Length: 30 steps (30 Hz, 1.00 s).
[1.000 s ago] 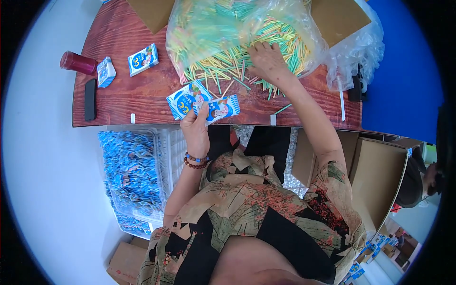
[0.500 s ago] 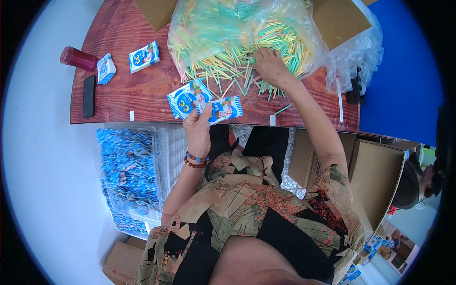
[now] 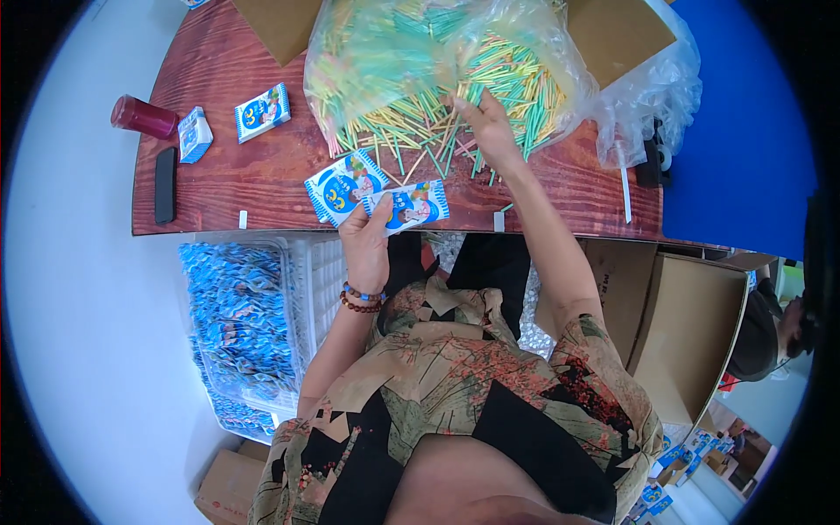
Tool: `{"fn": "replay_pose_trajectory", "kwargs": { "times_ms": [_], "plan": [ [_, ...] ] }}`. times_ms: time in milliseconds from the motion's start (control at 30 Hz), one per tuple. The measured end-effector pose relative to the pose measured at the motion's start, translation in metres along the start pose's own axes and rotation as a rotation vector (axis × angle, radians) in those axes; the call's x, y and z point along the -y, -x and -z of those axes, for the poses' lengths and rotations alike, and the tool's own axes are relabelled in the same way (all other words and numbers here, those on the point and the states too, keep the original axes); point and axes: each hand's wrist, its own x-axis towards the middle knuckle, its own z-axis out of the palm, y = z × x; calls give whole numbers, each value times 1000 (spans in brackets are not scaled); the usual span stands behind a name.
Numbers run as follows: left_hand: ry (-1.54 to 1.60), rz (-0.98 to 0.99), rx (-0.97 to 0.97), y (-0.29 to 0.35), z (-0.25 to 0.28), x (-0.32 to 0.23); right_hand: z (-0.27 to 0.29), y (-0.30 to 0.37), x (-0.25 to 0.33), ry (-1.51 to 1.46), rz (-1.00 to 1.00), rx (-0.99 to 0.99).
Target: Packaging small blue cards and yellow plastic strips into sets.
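Observation:
My left hand (image 3: 367, 234) pinches two small blue-and-white packets between thumb and fingers at the table's front edge. One packet (image 3: 343, 188) fans out to the left, and the other packet (image 3: 422, 205) overlaps it on the right. Over a heap of thin pastel sticks (image 3: 516, 79), yellow, green and pink, my right hand (image 3: 493, 136) has its thumb spread away from the other fingers. Nothing can be made out in its grasp. The heap spills from a clear plastic bag (image 3: 376, 61) onto the wooden table (image 3: 210, 166).
At the left of the table are another packet (image 3: 262, 112), a small blue-and-white pack (image 3: 194, 136), a red cup (image 3: 144, 117) and a black phone-like slab (image 3: 164, 185). Below, a clear bin (image 3: 241, 315) is full of blue packets. An open cardboard box (image 3: 696, 324) stands at lower right.
My right hand has shifted slightly left and toward me over the sticks, its thumb now apart from the fingers. My left hand keeps its two packets in nearly the same place.

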Motion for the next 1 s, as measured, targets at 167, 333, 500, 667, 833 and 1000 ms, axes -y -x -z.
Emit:
{"fn": "replay_pose_trajectory", "kwargs": {
  "times_ms": [167,333,500,667,833,1000],
  "plan": [
    [8,0,-2,0,-2,-2,1,4,-24,628,204,18],
    [5,11,-23,-1,1,-1,-2,7,-27,582,211,-37],
    [153,123,34,-3,-10,-10,4,7,-22,766,193,44],
    [348,142,149,-18,-18,-6,-17,20,46,-407,74,-103],
    [304,72,128,-28,-35,-2,-43,39,70,-742,237,-65],
    [307,48,92,-23,-40,-3,-60,49,73,-728,328,-73]
  ]
}}
